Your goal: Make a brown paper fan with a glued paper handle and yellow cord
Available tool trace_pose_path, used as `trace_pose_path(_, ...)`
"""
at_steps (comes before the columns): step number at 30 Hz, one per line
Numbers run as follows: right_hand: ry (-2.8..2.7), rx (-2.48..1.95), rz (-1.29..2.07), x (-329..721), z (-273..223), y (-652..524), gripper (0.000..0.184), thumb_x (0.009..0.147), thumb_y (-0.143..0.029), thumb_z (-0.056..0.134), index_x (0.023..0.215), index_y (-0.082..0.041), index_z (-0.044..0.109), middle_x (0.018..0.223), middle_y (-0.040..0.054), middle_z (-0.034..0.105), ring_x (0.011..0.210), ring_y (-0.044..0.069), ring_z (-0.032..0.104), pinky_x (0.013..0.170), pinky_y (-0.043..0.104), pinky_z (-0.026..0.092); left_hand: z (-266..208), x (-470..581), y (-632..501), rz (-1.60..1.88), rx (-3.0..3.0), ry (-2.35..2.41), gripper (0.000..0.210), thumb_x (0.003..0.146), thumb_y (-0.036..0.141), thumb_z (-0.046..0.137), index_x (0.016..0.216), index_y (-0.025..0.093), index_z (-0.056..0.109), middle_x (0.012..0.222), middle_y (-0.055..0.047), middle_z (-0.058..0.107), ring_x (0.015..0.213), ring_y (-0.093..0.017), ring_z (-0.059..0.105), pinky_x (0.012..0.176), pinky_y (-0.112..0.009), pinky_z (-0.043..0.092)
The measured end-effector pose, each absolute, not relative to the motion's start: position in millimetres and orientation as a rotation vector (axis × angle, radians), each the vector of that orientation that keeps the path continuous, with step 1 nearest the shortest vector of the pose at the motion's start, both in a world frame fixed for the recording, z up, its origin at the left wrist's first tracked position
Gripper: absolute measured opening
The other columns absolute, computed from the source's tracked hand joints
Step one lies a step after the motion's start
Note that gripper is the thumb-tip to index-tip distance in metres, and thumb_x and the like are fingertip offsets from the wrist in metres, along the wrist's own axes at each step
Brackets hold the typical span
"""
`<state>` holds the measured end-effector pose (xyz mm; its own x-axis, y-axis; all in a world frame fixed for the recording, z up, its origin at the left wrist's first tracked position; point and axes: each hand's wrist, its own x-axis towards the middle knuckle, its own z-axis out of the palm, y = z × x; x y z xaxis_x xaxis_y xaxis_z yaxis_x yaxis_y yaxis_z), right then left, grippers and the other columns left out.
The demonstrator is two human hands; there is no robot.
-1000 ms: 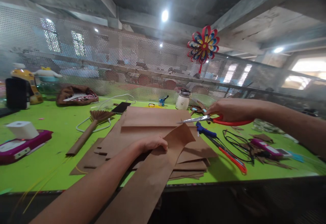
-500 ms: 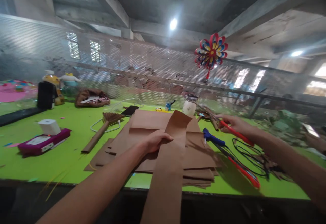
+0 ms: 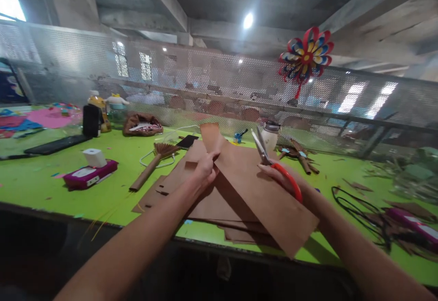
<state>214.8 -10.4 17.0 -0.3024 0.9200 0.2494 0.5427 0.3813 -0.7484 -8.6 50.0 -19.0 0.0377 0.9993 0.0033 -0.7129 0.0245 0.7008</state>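
Note:
My left hand (image 3: 205,169) pinches a long strip of brown paper (image 3: 263,196) near its upper end. The strip slants down to the right, over a stack of brown paper sheets (image 3: 208,207). Red-handled scissors (image 3: 286,180) are in my right hand (image 3: 278,175), their blades parted and pointing up and away. The blades stand to the right of the strip, apart from its held end. Part of the right hand is hidden behind the red handle.
Left of the stack lie a rolled-paper stick with a fanned head (image 3: 147,171) and a purple box with a white adapter (image 3: 91,173). A white jar (image 3: 270,137), a looped black cable (image 3: 359,216) and paper scraps surround the right side. A perforated metal screen (image 3: 205,77) rises behind.
The scissors have come left and up toward the strip in my right hand. The strip's lower end has swung from near me to the right. The view has shifted left.

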Motion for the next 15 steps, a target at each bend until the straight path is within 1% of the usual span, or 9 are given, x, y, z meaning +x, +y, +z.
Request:
trace_pose_path(3, -1.969, -1.274, 0.695, 204, 21, -16, 0.026, 0.075, -0.043, 0.057, 0.084, -0.019, 0.061, 0.083, 0.0036, 0.064, 0.078, 0.021, 0.059, 0.071, 0.033, 0.047, -22, -7, 52, 1.459, 0.615, 0.606, 0.015, 0.072, 0.005, 0.055, 0.082, 0.008, 0.065, 0.067, -0.008, 0.071, 0.061, -0.017, 0.066, 0.069, -0.029, 0.055)
trace_pose_path(5, -1.946, -1.308, 0.69, 201, 19, -17, 0.028, 0.072, -0.042, 0.061, 0.088, -0.019, 0.062, 0.082, 0.0039, 0.064, 0.078, 0.021, 0.059, 0.069, 0.032, 0.048, -23, -6, 53, 1.45, 0.617, 0.623, 0.014, 0.072, 0.006, 0.055, 0.082, 0.008, 0.065, 0.067, -0.008, 0.071, 0.061, -0.018, 0.067, 0.07, -0.03, 0.055)
trace_pose_path(7, -1.863, -1.35, 0.734, 205, 14, -16, 0.033, 0.071, -0.043, 0.062, 0.092, -0.018, 0.061, 0.074, 0.003, 0.062, 0.068, 0.018, 0.059, 0.06, 0.029, 0.048, -24, -5, 53, 1.431, 0.623, 0.639, 0.015, 0.073, 0.006, 0.055, 0.083, 0.007, 0.066, 0.069, -0.009, 0.071, 0.062, -0.019, 0.067, 0.071, -0.031, 0.055)
trace_pose_path(9, -1.735, -1.402, 0.758, 213, 7, -11, 0.038, 0.069, -0.045, 0.064, 0.095, -0.018, 0.058, 0.065, 0.0005, 0.058, 0.054, 0.014, 0.055, 0.051, 0.027, 0.045, -26, -4, 54, 1.414, 0.63, 0.652, 0.016, 0.073, 0.006, 0.055, 0.084, 0.006, 0.066, 0.068, -0.01, 0.071, 0.061, -0.019, 0.067, 0.071, -0.032, 0.055)
trace_pose_path(11, -1.668, -1.467, 0.707, 224, -3, -4, 0.044, 0.066, -0.045, 0.068, 0.099, -0.017, 0.056, 0.061, -0.0012, 0.056, 0.048, 0.013, 0.052, 0.046, 0.026, 0.043, -26, -2, 53, 1.403, 0.636, 0.66, 0.016, 0.073, 0.007, 0.055, 0.083, 0.006, 0.067, 0.068, -0.011, 0.071, 0.06, -0.019, 0.067, 0.071, -0.032, 0.055)
trace_pose_path(13, -1.742, -1.558, 0.588, 235, -14, 3, 0.048, 0.067, -0.042, 0.067, 0.106, -0.016, 0.056, 0.066, 0.001, 0.061, 0.051, 0.015, 0.055, 0.047, 0.027, 0.044, -26, -1, 52, 1.394, 0.645, 0.662, 0.015, 0.074, 0.007, 0.054, 0.082, 0.006, 0.067, 0.07, -0.011, 0.071, 0.061, -0.019, 0.067, 0.071, -0.032, 0.055)
trace_pose_path(15, -1.838, -1.635, 0.482, 241, -25, 7, 0.044, 0.07, -0.036, 0.065, 0.109, -0.016, 0.057, 0.076, 0.0049, 0.066, 0.061, 0.018, 0.061, 0.052, 0.028, 0.047, -25, 0, 51, 1.384, 0.652, 0.66, 0.015, 0.075, 0.007, 0.053, 0.082, 0.006, 0.067, 0.071, -0.011, 0.071, 0.06, -0.018, 0.067, 0.071, -0.031, 0.055)
